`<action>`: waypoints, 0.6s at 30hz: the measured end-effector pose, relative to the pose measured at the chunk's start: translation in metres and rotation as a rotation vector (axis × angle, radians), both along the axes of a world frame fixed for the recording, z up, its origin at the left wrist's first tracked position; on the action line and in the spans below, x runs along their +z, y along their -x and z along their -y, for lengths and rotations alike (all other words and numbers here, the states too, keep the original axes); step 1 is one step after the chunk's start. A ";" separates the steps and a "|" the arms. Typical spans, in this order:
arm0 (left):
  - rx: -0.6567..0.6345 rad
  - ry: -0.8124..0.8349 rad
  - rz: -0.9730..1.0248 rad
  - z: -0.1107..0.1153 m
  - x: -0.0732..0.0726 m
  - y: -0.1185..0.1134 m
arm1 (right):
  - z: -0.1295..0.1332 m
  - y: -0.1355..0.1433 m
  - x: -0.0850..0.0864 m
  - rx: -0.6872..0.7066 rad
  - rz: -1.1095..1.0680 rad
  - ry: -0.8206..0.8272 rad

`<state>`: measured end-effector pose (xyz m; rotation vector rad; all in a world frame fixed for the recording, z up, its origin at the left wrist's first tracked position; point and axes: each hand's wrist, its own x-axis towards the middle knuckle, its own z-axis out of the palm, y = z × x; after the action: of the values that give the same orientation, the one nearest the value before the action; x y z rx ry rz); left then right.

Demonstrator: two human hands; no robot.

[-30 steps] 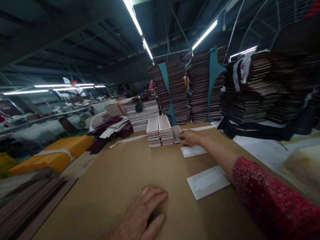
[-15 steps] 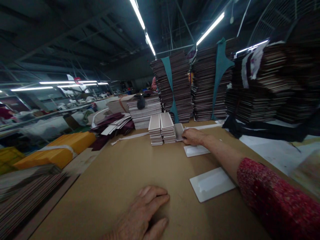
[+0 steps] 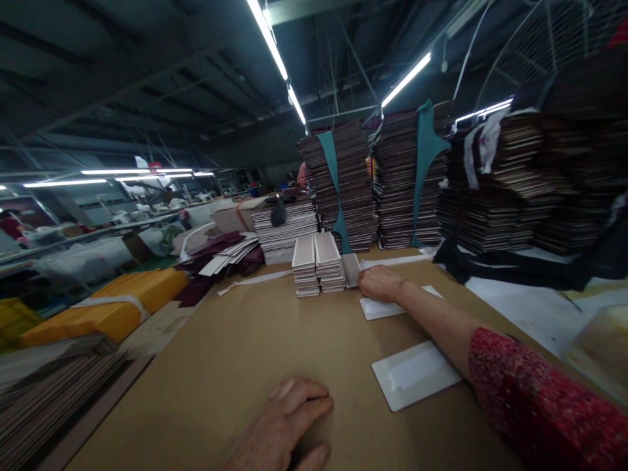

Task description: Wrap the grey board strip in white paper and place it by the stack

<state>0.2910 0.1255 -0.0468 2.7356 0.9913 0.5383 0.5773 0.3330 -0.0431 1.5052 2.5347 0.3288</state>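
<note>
**Right hand on a small card, its fingers out of sight**

The right hand [image 3: 380, 282] reaches far across the brown surface [image 3: 235, 353] and rests at the near end of a small pale card [image 3: 351, 269], which lies flat just beside two low stacks [image 3: 316, 263] of similar pieces. The hand is seen from behind the knuckles, so its fingers are hidden; I cannot tell whether they are apart, together or pinching the card. The wrist covers part of a white sheet [image 3: 387, 306] lying just behind the hand. A second white sheet [image 3: 415, 374] lies nearer, its right edge tucked under the forearm in a red patterned sleeve [image 3: 544, 405].

The left hand [image 3: 282, 425] lies palm down on the surface at the bottom edge, fingers spread loosely and flat, holding nothing; the frame cuts off its wrist.

Behind the low stacks stand tall dark piles [image 3: 343, 183], two of them bound with teal straps, and more to the right that blur into a dark mass. A grey object sits on a lower striped pile [image 3: 284, 232]; what it is cannot be made out. To the left a yellow bundle [image 3: 108, 304] lies beyond the surface's edge, and the hall behind is dim and smeared.
</note>
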 end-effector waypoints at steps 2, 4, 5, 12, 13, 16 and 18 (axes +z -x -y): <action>-0.013 0.004 -0.002 -0.001 -0.001 0.001 | 0.001 0.000 0.000 0.000 0.002 -0.004; -0.021 0.007 0.000 -0.002 -0.002 0.001 | 0.001 0.000 0.000 -0.005 0.000 -0.008; -0.022 0.008 0.002 -0.002 -0.003 0.001 | 0.001 0.000 -0.001 -0.010 -0.002 -0.009; -0.025 0.011 0.005 -0.003 -0.003 0.001 | -0.001 0.001 -0.005 -0.029 -0.021 -0.015; -0.021 0.013 0.002 -0.003 -0.002 0.001 | -0.001 0.001 -0.006 -0.030 -0.025 -0.017; -0.026 0.009 0.007 -0.003 -0.001 0.001 | 0.000 0.001 -0.007 -0.032 -0.039 -0.024; -0.031 0.004 0.010 -0.003 -0.001 0.001 | 0.002 0.000 -0.008 -0.034 -0.051 -0.031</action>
<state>0.2902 0.1283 -0.0474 2.7371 0.9455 0.5438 0.5770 0.3311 -0.0514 1.5862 2.5505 0.3308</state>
